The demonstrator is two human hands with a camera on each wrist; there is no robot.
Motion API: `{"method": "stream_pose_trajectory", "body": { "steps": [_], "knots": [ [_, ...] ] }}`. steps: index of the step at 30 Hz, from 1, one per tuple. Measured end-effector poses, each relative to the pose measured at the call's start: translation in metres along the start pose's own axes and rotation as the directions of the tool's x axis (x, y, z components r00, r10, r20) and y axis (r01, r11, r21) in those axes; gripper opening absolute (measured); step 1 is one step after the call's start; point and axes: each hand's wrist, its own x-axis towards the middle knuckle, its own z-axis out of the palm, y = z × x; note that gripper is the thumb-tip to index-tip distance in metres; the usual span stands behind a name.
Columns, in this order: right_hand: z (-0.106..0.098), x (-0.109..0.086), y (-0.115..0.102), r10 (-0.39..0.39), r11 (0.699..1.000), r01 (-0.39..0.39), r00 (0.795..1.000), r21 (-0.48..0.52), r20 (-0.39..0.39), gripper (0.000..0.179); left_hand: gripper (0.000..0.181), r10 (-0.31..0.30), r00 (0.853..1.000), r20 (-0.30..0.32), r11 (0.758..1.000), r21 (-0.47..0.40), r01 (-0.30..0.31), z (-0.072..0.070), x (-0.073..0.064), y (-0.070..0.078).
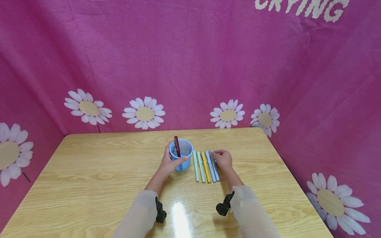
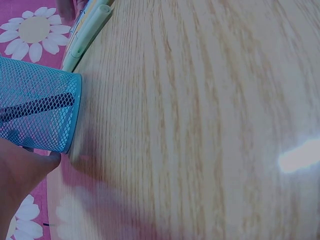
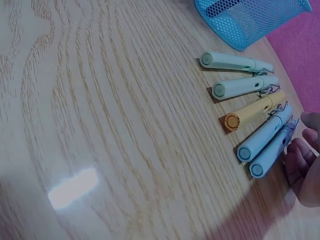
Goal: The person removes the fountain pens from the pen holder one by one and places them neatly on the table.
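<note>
My left hand [image 1: 170, 164] grips a light blue mesh pen cup [image 1: 188, 162] from its left side, the thumb lying along the near side. A dark red pen [image 1: 177, 145] leans inside the cup. To the cup's right, several capped pens lie side by side: two pale green ones [image 1: 195, 167], a yellow one [image 1: 206, 167] and two light blue ones [image 1: 210, 167]. My right hand [image 1: 223, 159] pinches the clip end of the rightmost blue pen [image 3: 272, 152], which lies on the table; its fingertips are partly hidden in the head view.
The wooden table [image 1: 98, 172] ends at the back against a pink curtain [image 1: 190, 66] with daisies. A bright light reflection lies on the tabletop between the forearms. Each wrist carries a small black camera [image 1: 160, 211].
</note>
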Motion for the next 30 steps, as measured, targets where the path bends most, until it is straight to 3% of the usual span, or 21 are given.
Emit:
{"method": "stream_pose_trajectory", "body": {
  "steps": [6,12,30],
  "knots": [
    [-0.005,0.004,-0.001,0.011,0.999,-0.011,1.000,0.042,0.006,0.028,0.097,0.003,1.000,0.005,1.000,0.004,-0.003,0.000,0.000,0.000],
    [-0.013,0.003,-0.008,-0.065,0.993,0.060,0.997,0.102,0.046,0.026,0.096,-0.004,1.000,0.003,1.000,0.008,0.004,-0.001,0.001,-0.001],
    [-0.027,-0.002,-0.029,-0.126,0.991,0.121,0.987,0.055,0.099,0.033,0.092,0.019,1.000,0.002,1.000,0.011,-0.019,0.000,0.002,-0.003]
  ]
}}
